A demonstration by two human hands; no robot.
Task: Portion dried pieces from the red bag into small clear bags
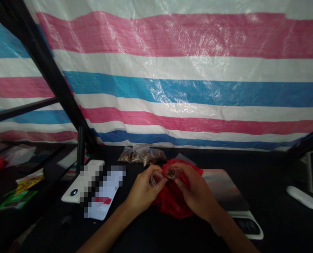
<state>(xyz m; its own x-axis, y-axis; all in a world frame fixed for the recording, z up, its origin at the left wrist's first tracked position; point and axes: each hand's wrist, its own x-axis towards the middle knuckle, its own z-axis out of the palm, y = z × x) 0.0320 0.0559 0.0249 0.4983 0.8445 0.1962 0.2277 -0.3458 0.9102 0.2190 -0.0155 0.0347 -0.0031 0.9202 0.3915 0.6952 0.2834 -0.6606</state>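
My left hand (143, 188) and my right hand (194, 189) meet above a crumpled red plastic bag (172, 200). Between their fingers is a small clear plastic bag (163, 174), pinched by both hands, with a little brown matter showing near my right fingers. Its exact shape is partly hidden by my fingers. Just beyond my fingertips lies a row of several small clear bags of brown granules (142, 156).
The black tabletop (272, 168) also holds a white phone (80, 181), a blurred-out paper card (102, 191), a patterned pad (225, 188), a dark phone (247, 225) and a white oblong object (302, 197). A striped tarpaulin (188, 80) and black metal frame (53, 84) stand behind.
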